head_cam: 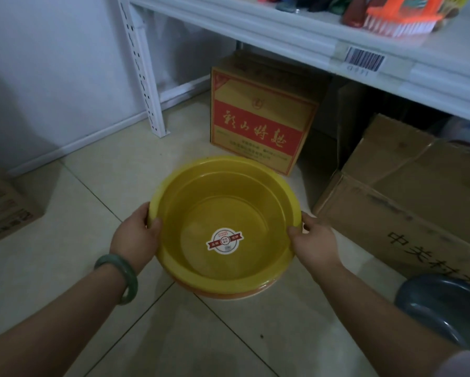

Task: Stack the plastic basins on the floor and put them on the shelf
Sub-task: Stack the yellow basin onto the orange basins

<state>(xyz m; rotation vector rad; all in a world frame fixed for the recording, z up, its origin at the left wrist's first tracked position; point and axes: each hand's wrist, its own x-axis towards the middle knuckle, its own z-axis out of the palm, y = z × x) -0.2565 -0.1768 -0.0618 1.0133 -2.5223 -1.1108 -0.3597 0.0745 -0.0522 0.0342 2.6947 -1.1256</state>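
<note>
A yellow plastic basin (pixel 223 191) with a round sticker inside sits nested in an orange basin (pixel 228 294), of which only the lower rim shows. My left hand (pixel 136 235) grips the yellow basin's left rim, thumb inside. My right hand (pixel 316 240) grips its right rim the same way. The stack is above the tiled floor in front of me. A dark blue-grey basin (pixel 445 308) lies on the floor at the lower right, beside my right forearm. The white shelf (pixel 296 36) runs across the top right.
Under the shelf stand a red-and-yellow carton (pixel 258 115) and brown cartons (pixel 407 186) at the right. Another carton (pixel 2 205) sits at the left edge. A white perforated shelf post (pixel 144 69) stands at the upper left. An orange brush (pixel 399 14) and other goods lie on the shelf.
</note>
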